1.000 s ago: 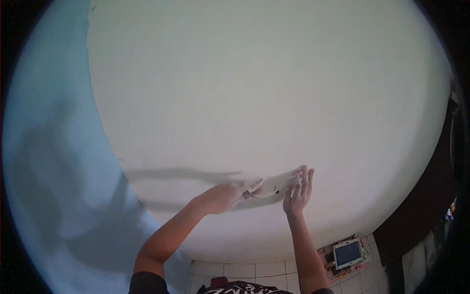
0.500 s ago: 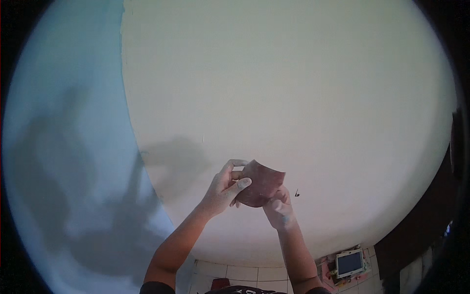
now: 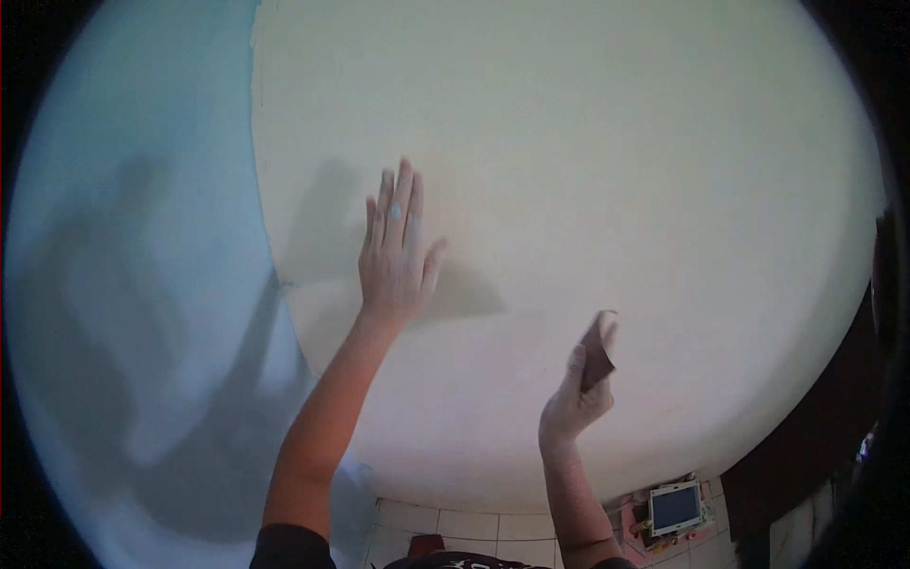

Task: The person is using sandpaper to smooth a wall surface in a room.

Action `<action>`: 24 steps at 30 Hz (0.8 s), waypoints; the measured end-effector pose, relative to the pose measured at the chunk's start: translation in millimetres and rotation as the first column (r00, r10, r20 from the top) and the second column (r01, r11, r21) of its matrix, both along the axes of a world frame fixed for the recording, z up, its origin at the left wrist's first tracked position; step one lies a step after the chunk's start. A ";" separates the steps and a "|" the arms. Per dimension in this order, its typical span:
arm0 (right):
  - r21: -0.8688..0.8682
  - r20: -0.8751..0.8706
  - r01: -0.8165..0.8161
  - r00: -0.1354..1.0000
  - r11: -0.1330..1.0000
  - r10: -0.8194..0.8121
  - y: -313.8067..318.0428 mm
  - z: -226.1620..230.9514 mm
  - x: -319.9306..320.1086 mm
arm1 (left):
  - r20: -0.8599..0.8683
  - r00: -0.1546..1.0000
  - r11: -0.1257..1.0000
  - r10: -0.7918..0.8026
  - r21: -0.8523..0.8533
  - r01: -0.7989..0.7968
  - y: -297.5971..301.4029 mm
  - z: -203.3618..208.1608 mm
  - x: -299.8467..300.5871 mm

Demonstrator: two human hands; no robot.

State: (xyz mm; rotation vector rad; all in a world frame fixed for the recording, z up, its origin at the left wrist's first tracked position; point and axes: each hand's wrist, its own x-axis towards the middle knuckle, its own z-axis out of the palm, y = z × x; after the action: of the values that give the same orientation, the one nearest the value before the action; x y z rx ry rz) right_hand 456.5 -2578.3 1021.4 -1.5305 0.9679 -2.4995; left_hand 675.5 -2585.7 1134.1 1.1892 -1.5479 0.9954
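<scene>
My left hand [image 3: 394,251] is raised before the pale cream wall [image 3: 607,171], its fingers stretched upward; whether the palm touches the surface I cannot tell. Bluish smears mark its fingers. Lower and to the right, my right hand [image 3: 574,408] grips a bent piece of reddish-brown sandpaper [image 3: 596,358], with the thumb on its near side and the other fingers partly hidden behind. A whitish dust coats both hands.
A light blue wall [image 3: 142,123] meets the cream one at left, with my shadow across both. Below lies a white tiled floor [image 3: 464,524]. At lower right stand a small white-framed screen [image 3: 675,507] and assorted small items. A dark brown panel [image 3: 796,427] runs along the right.
My left hand has let go of the sandpaper and moved up and left toward the wall, fingers straightened. My right hand has shifted right, carrying the sandpaper, which is now seen nearly edge-on.
</scene>
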 end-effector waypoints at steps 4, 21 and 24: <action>0.081 0.021 -0.017 1.000 0.997 0.016 14.4 -14.6 -20.0 | -0.013 0.998 0.995 0.064 -0.073 -0.064 -38.8 7.1 -6.7; -0.108 -0.174 0.117 0.975 0.987 -0.135 9.3 -22.8 -41.3 | 0.624 0.777 0.963 -0.085 0.253 -0.098 -44.7 -163.8 -26.3; -0.214 -0.363 0.140 0.907 0.967 -0.212 5.1 -31.5 -52.6 | 0.786 0.584 0.959 -0.202 0.281 -0.047 -48.9 -161.3 -7.6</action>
State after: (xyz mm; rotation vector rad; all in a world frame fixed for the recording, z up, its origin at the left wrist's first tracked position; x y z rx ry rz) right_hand 403.8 -2573.2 990.0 -2.1438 0.9787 -2.5187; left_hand 667.9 -2634.6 972.8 0.8319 -2.5189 1.4090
